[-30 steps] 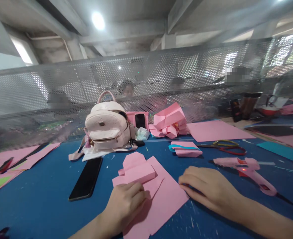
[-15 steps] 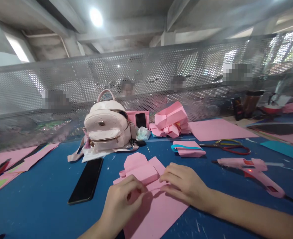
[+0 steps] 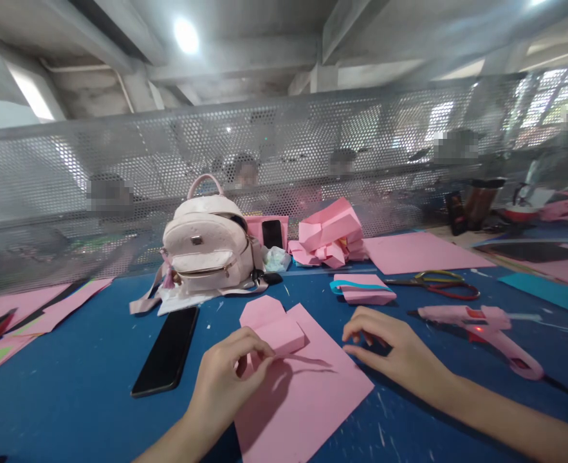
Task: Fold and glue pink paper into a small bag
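A pink paper sheet [image 3: 312, 405] lies on the blue table, with a folded pink paper piece [image 3: 278, 331] on its upper part. My left hand [image 3: 235, 370] pinches a thin pink paper strip [image 3: 307, 361] between thumb and fingertips, at the lower edge of the folded piece. The strip's free end reaches right over the sheet. My right hand [image 3: 390, 347] is just off the sheet's right edge, fingers curved and apart from the thumb, holding nothing.
A black phone [image 3: 166, 350] lies left, below a white backpack [image 3: 209, 244]. On the right are a pink glue gun [image 3: 486, 321], scissors [image 3: 445, 283] and a folded pink piece with a blue band [image 3: 365, 289]. Crumpled pink paper [image 3: 332, 231] stands behind.
My right hand has let go of the paper and moved right, its fingers opening. The strip's right end is now uncovered. My left hand has shifted slightly left and up.
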{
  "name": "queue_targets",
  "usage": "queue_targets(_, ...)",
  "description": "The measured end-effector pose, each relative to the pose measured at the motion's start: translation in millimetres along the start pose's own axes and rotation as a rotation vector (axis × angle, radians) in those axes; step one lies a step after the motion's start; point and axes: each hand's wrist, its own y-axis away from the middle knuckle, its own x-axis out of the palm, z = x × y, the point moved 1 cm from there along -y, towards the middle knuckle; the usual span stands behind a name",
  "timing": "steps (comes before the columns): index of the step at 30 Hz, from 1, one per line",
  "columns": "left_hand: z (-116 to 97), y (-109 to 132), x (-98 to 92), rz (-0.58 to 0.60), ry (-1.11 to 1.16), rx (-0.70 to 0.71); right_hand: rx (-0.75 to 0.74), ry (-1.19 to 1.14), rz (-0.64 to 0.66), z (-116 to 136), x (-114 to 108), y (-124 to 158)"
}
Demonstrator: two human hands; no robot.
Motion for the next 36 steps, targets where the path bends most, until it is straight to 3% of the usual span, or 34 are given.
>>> queue_targets(5,-6.3,-0.7,-3.1,-0.037,0.037,0.047,-0.004,0.022,0.064,3.5,4.2,13.3)
queue_targets(11,-13.6,2.9,-4.6,-0.079,-0.020,0.170,-0.016,0.038,0.052,7.2,12.0,9.0)
queue_targets(23,-19.7,18.1,1.5,-0.211,-0.382,0.652,-0.234,0.017,-0.118,10.9,8.7,11.5)
queue_targets(36,-19.8,18.1,-1.2,-0.205,-0.369,0.666,-0.249,-0.002,-0.135,8.5,8.6,8.9)
